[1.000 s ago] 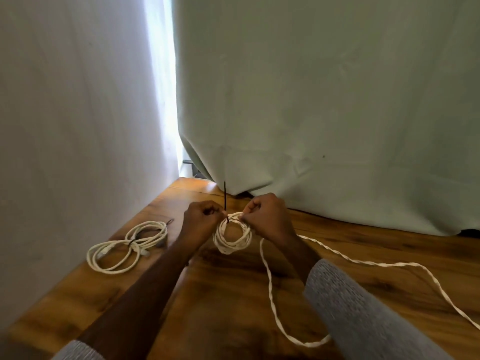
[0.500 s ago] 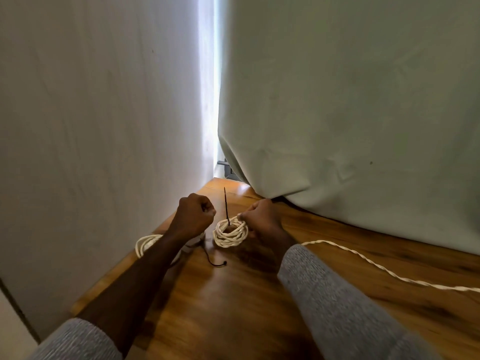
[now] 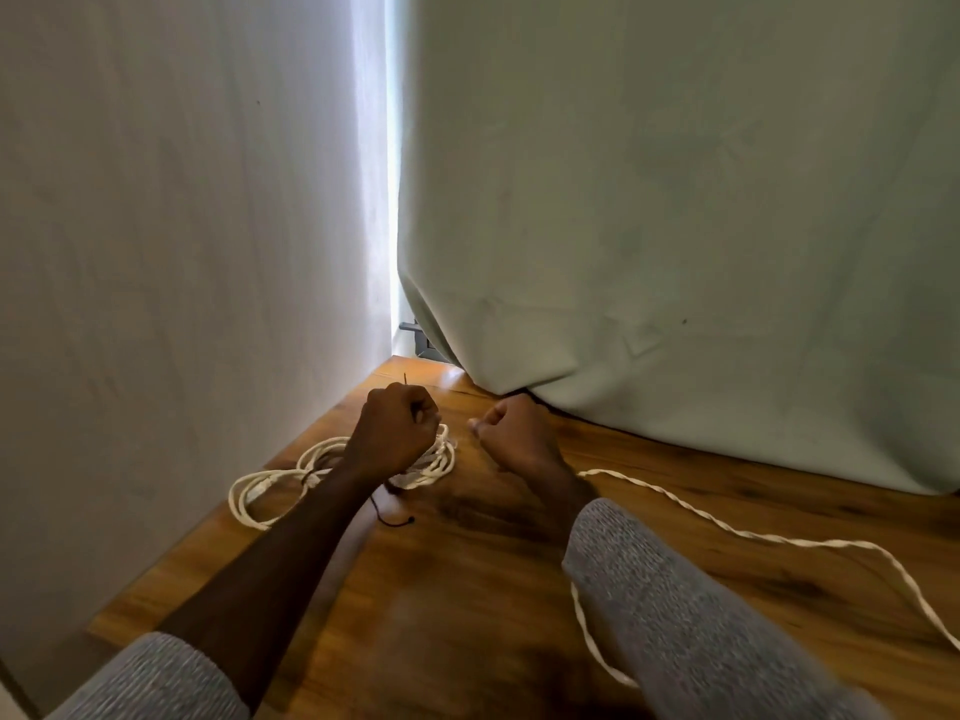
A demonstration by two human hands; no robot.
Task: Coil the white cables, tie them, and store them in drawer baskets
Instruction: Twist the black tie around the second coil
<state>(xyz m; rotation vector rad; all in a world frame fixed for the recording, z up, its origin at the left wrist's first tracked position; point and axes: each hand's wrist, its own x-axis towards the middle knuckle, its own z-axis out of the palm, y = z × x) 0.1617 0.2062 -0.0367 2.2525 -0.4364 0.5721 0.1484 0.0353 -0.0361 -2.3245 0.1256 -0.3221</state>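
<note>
A small tight coil of white twisted cable lies on the wooden table, partly hidden under my left hand. That hand is a fist closed on a thin black tie, whose tip pokes up above the knuckles. Another black tie end trails on the wood below the wrist. My right hand is a closed fist just right of the coil, apart from it, with nothing visible in it. A looser tied white coil rests at the left.
A long uncoiled white twisted cable runs from behind my right forearm across the table to the right edge and loops back near my right sleeve. White curtains hang at the back and left, touching the tabletop.
My right hand has let go of the small coil and drawn slightly right. My left fist has moved over the coil with the black tie. The view has shifted slightly.
</note>
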